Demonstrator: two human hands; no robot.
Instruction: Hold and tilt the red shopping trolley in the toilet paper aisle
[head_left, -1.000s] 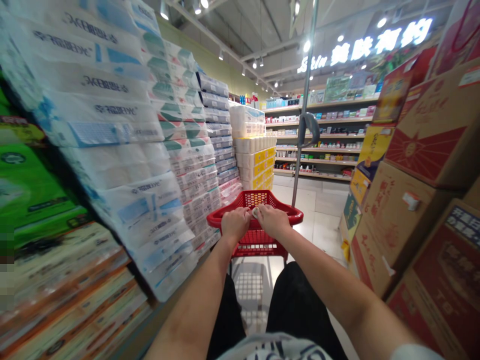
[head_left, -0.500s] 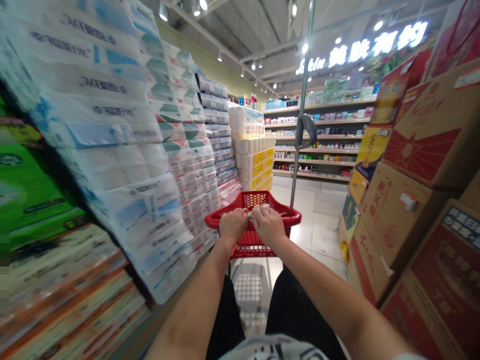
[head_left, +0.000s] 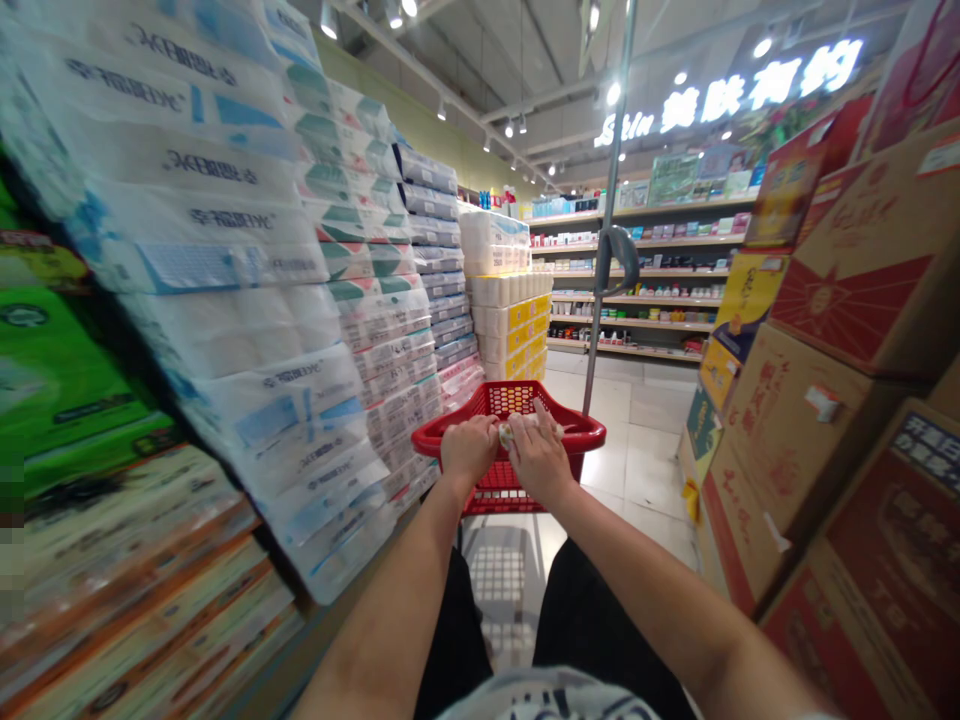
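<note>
A red plastic shopping cart basket [head_left: 570, 432] stands in front of me in a shop aisle. My left hand [head_left: 469, 450] is closed on its near rim. My right hand [head_left: 535, 455] rests beside it on the rim with fingers partly stretched out over a small pale crumpled thing [head_left: 512, 431], which both hands touch. I cannot make out what that thing is. A grey pole with a curved handle [head_left: 619, 255] rises behind the basket.
Tall stacks of wrapped tissue packs [head_left: 247, 290] line the left side. Brown and red cardboard boxes [head_left: 840, 340] are stacked on the right. Shelves of goods [head_left: 637, 290] cross the far end, over a pale tiled floor [head_left: 645, 440].
My right hand's fingers have lifted and stretched out from a closed grip on the rim. The left hand stays closed on the rim. The view has shifted only slightly.
</note>
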